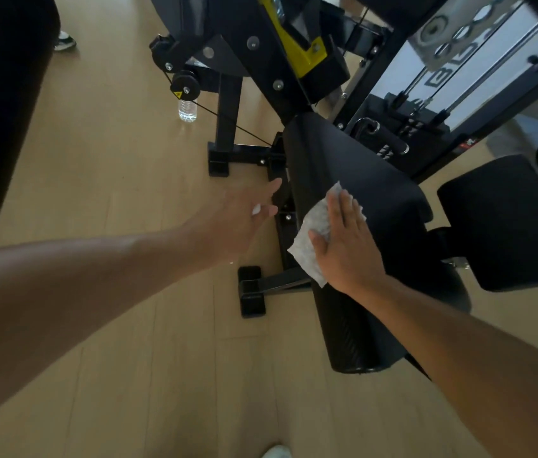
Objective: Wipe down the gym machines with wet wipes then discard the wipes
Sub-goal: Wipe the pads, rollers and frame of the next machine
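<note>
clearly limp, light white wet wipe [310, 239], pinned flat on black padded machine seat [370, 193] under outspread right hand [343, 239]; best pressed, not pinched. left hand [244, 216] open, apparently holding nothing, beside seat.

A pale wood-plank floor [122, 325] fills the left and lower frame. Standing on it at upper centre is a clear plastic water bottle [187, 110], just beside the black machine frame [228, 127]. The frame's two black feet [218, 163] [252, 291] rest on the planks at centre. A sneaker [64, 41] shows at upper left, a pale shoe tip [277, 451] at the bottom edge.
</note>
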